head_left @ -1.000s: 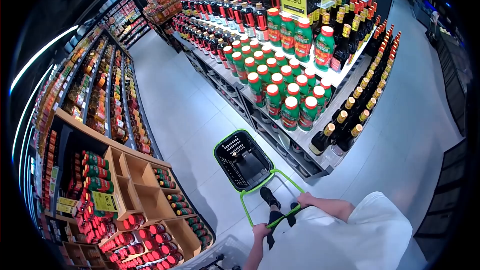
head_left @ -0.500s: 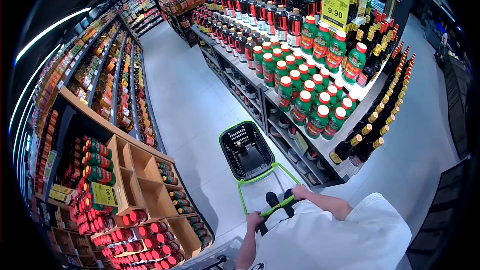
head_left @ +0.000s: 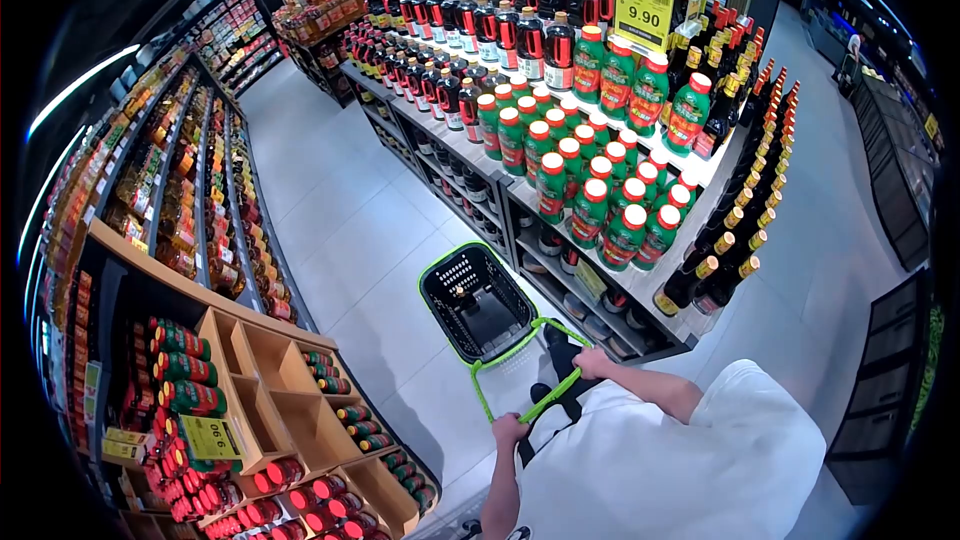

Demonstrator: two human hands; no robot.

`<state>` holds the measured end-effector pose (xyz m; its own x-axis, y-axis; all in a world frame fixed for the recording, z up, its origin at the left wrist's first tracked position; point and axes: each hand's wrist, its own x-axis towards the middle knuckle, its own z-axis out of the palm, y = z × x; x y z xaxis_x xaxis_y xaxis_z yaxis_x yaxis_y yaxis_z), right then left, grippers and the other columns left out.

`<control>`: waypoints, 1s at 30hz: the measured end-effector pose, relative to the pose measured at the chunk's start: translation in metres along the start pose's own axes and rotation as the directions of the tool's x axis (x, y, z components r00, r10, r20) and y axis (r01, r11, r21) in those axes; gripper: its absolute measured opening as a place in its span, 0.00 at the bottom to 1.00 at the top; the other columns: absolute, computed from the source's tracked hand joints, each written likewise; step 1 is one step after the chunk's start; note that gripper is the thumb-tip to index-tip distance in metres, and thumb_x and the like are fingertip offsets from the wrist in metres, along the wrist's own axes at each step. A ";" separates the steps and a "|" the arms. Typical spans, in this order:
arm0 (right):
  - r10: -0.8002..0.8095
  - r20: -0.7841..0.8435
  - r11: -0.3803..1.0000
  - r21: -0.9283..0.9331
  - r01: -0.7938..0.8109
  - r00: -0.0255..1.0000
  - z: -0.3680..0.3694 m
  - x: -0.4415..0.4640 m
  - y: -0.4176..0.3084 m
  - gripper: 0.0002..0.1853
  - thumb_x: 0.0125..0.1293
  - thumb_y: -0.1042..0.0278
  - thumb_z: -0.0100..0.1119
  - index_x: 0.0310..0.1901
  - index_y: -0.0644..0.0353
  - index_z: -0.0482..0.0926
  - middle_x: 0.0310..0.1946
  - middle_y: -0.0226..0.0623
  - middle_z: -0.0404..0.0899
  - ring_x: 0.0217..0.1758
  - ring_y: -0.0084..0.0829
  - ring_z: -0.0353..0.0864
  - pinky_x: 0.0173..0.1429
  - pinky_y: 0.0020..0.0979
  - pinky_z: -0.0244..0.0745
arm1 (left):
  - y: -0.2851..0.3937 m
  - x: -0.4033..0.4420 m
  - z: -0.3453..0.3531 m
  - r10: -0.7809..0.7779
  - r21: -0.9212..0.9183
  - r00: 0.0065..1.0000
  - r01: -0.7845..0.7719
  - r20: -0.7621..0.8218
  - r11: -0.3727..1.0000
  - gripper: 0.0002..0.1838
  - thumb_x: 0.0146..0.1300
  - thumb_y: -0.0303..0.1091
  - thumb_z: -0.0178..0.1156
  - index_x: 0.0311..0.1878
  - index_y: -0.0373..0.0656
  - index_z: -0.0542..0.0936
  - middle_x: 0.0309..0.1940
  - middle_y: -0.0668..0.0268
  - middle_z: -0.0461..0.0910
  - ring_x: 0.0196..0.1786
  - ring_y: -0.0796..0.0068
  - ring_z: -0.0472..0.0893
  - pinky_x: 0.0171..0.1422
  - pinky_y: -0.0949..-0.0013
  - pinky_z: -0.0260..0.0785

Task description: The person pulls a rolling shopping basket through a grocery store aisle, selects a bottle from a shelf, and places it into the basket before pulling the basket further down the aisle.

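Observation:
A black shopping basket (head_left: 478, 285) with a bright green rim is on the floor in front of me, and a small light spot shows inside it. My left hand (head_left: 509, 429) is closed around the left end of its green handle (head_left: 548, 399). At the handle's right end, my right hand (head_left: 594, 363) is wrapped round the bar. Below the handle, my dark shoes show partly. To the right of the basket, green bottles (head_left: 588, 212) with red labels stand in rows on a display shelf (head_left: 640, 285).
Dark bottles (head_left: 735, 275) line the display's right edge, under a yellow price sign (head_left: 643, 8). On the left, a wooden shelf unit (head_left: 300, 390) holds red-capped jars (head_left: 320, 505). A tiled aisle (head_left: 310, 170) runs ahead between the shelves. Oil bottles (head_left: 180, 200) fill the left shelving.
The display and basket have shifted left in view, with the display also slightly higher. One foot has come forward near the basket's right side. Both hands stay on the handle.

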<state>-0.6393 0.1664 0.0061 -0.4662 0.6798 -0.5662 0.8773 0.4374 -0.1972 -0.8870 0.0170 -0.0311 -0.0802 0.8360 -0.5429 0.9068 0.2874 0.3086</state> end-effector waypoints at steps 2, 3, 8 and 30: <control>-0.013 0.031 1.000 -0.012 0.013 0.999 -0.002 0.014 0.002 0.11 0.46 0.64 0.55 0.35 0.45 0.79 0.35 0.34 0.76 0.49 0.34 0.70 0.49 0.41 0.64 | 0.002 0.005 -0.011 0.003 -0.002 0.999 -0.003 -0.037 1.000 0.16 0.39 0.47 0.54 0.29 0.51 0.81 0.28 0.59 0.79 0.33 0.58 0.79 0.44 0.60 0.69; -0.025 0.065 1.000 -0.017 0.026 0.998 -0.001 0.019 0.004 0.12 0.46 0.62 0.56 0.36 0.43 0.78 0.37 0.33 0.75 0.51 0.34 0.69 0.51 0.42 0.64 | 0.002 0.008 -0.014 -0.008 -0.006 1.000 0.007 -0.027 1.000 0.15 0.38 0.46 0.54 0.29 0.51 0.81 0.27 0.60 0.79 0.33 0.58 0.79 0.43 0.59 0.68; -0.028 0.194 0.996 -0.075 0.044 0.981 -0.018 0.041 0.013 0.14 0.45 0.60 0.56 0.38 0.41 0.78 0.39 0.31 0.76 0.53 0.35 0.66 0.53 0.42 0.62 | 0.002 0.029 -0.015 -0.027 -0.051 0.998 0.024 -0.057 0.998 0.15 0.38 0.47 0.54 0.28 0.51 0.81 0.25 0.60 0.79 0.32 0.58 0.78 0.42 0.59 0.68; -0.044 0.133 0.999 0.016 0.043 0.990 -0.113 0.215 0.079 0.16 0.46 0.60 0.58 0.40 0.45 0.79 0.40 0.38 0.75 0.52 0.35 0.69 0.55 0.44 0.60 | 0.026 0.208 -0.127 -0.055 0.056 0.995 0.060 -0.080 0.997 0.17 0.39 0.44 0.58 0.35 0.51 0.80 0.28 0.60 0.79 0.34 0.59 0.79 0.42 0.61 0.70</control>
<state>-0.6828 0.4143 -0.0407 -0.4854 0.5756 -0.6581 0.8584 0.4564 -0.2341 -0.9325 0.2575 -0.0369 -0.1632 0.8536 -0.4947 0.9222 0.3102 0.2310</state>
